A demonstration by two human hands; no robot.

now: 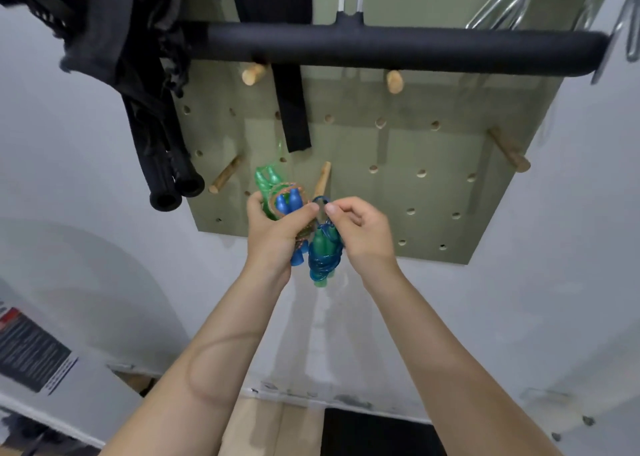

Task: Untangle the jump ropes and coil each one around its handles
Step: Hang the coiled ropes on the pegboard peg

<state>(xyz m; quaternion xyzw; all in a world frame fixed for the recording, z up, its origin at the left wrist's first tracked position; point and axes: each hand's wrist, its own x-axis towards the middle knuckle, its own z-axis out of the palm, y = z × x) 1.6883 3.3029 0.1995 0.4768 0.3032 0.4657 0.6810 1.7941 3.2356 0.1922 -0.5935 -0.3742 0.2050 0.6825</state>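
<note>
Nearly done: left hand [273,233] gripping two coiled jump ropes [282,202], right hand [360,230] pinching blue-wrapped bundle's loop [322,201], mid-frame; hanging left.

left hand [273,233] hides much of the orange-wound rope bundle [285,201]

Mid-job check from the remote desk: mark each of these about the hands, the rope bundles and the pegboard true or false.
1. The left hand grips a bundle with blue handles. True.
2. The right hand is empty and hangs open. False: it pinches the blue rope loop above the green handles.
3. The blue rope is coiled around the green handles. True.
4. The pegboard is red. False: it is olive green, with wooden pegs.
5. A black padded bar hangs across the pegboard. True.
</note>
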